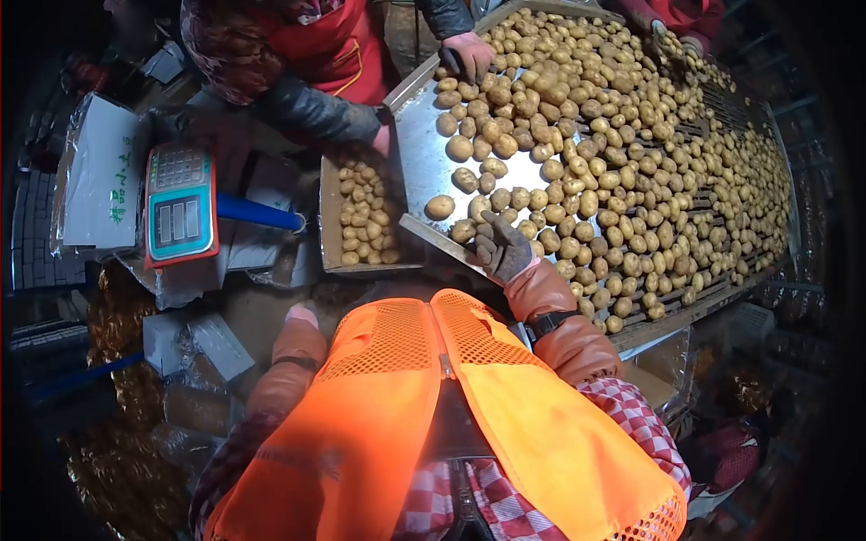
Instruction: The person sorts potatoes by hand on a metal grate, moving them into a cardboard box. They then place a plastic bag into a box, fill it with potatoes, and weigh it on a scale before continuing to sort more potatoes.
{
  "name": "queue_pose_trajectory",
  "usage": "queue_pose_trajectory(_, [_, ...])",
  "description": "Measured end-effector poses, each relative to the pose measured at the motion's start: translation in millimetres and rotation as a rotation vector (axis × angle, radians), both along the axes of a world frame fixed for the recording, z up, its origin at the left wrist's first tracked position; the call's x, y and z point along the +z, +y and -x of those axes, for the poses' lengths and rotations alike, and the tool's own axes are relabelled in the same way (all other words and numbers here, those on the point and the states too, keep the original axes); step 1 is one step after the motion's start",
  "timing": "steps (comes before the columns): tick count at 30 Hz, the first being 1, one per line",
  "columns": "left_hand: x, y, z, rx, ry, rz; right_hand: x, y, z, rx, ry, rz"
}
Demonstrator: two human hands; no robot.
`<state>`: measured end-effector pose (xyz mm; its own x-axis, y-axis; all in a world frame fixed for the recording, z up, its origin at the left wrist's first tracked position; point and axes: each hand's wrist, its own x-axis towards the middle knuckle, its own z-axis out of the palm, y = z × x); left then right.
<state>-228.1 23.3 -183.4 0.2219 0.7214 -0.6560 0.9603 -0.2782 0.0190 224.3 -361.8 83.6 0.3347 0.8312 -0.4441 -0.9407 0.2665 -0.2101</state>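
Note:
Potatoes (622, 180) cover a large sorting table, whose bare metal corner (422, 171) lies in front of me. My right hand (502, 247), in a dark grey glove, rests at the near edge of this table against several potatoes. Its fingers look stretched out and slightly apart, with no potato clearly gripped. Down at my left side, my left hand (302, 314) shows only a bit of pink glove, and its fingers are hidden. Just beyond it stands a cardboard box (332, 216) partly filled with smaller potatoes (365, 212).
Across the corner, a co-worker in a red apron has one pink-gloved hand (469, 56) on the potatoes and another near the box. Another person's gloved hands (681, 47) work at the far side. A scale display (180, 206) and white cartons (106, 176) stand at left.

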Motion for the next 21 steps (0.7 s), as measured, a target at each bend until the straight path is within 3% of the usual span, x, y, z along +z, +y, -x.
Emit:
queue_pose_trajectory(4, [96,-34,-27,-0.032,0.038,0.042,19,5,1,0.070,-0.099,0.109])
queue_pose_trajectory(6, [122,-47,-25,-0.013,0.002,0.078,10,4,-1,0.178,-0.424,0.178])
queue_pose_trajectory(10, [140,-58,-27,0.073,-0.198,0.147,5,11,-3,0.206,-0.253,0.297])
queue_pose_trajectory(12, [168,-67,-53,-0.319,0.345,0.141,15,16,-1,0.238,-0.372,0.375])
queue_pose_trajectory(13, [176,-72,-55,-0.317,0.348,0.146,20,19,0,0.242,-0.368,0.378])
queue_pose_trajectory(15, [184,-78,-58,0.039,0.256,0.108,35,28,2,0.353,-0.553,0.511])
queue_pose_trajectory(16, [180,-77,-55,0.040,0.259,0.110,56,40,13,0.248,-0.517,0.470])
queue_pose_trajectory(17, [171,-74,-51,-0.198,0.308,0.139,46,39,8,0.249,-0.515,0.471])
queue_pose_trajectory(18, [163,-72,-47,-0.437,0.355,0.168,29,38,-2,0.408,-1.117,0.457])
queue_pose_trajectory(19, [155,-70,-43,-0.437,0.357,0.170,20,38,-8,0.558,-1.721,0.408])
queue_pose_trajectory(20, [146,-68,-38,-0.564,0.412,0.175,34,41,-10,0.374,-2.073,0.354])
queue_pose_trajectory(21, [145,-69,-36,-0.696,0.467,0.181,39,44,-7,0.373,-2.069,0.358])
